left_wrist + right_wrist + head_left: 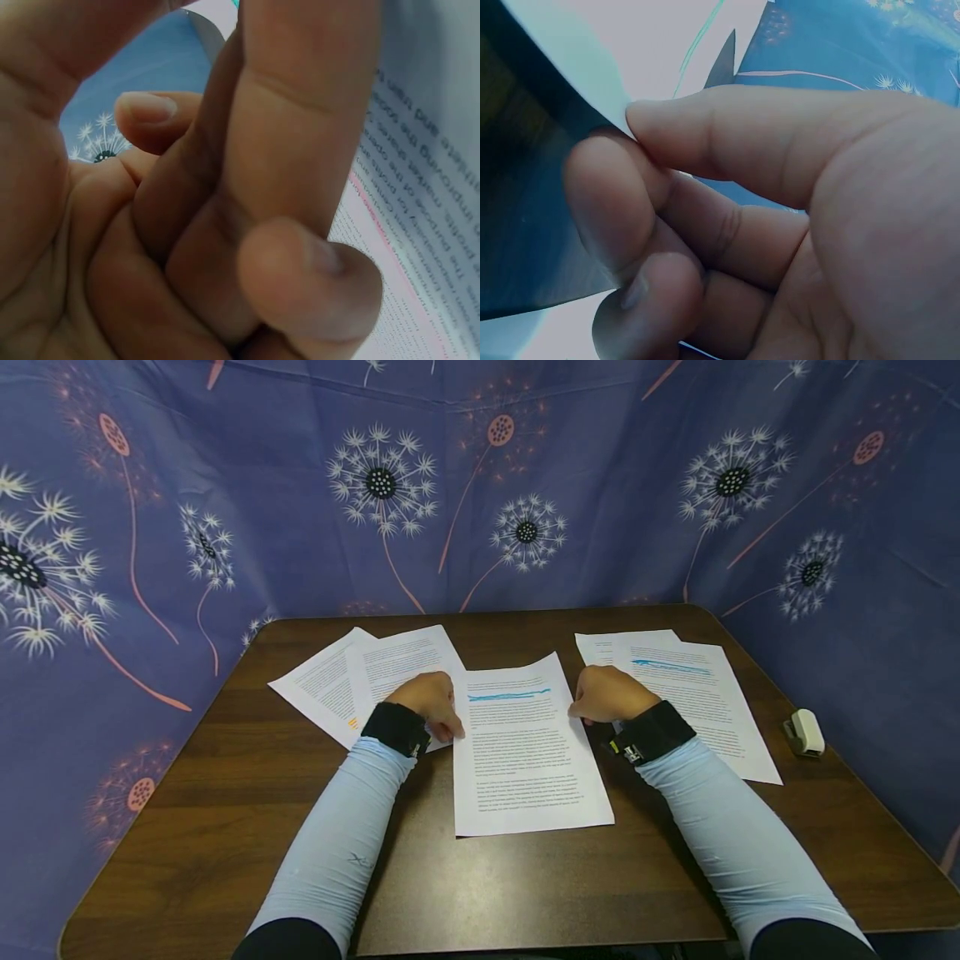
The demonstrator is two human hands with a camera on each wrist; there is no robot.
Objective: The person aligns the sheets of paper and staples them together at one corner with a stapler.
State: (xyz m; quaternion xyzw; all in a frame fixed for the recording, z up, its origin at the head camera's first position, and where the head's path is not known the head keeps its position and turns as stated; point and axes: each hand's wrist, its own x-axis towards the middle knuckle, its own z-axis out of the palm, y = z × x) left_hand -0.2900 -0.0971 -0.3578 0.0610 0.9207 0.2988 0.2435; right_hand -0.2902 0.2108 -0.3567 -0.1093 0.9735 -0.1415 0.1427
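Observation:
A printed sheet of paper (528, 760) with a blue highlighted line near its top is in the middle of the head view, its top right corner bent up. My left hand (429, 700) holds its left edge with curled fingers; in the left wrist view the fingers (292, 135) hide where they meet the paper. On the opposite edge, my right hand (613, 692) pinches the sheet between thumb and bent forefinger, plain in the right wrist view, where the thumb (727, 131) lies on the paper's face.
Two overlapping printed sheets (393, 662) lie behind my left hand, one with an orange mark. Two more (701, 710) lie right, the upper one highlighted blue. A small white device (806, 732) sits at the brown table's (225, 827) right edge. A blue dandelion-print cloth (600, 460) hangs behind.

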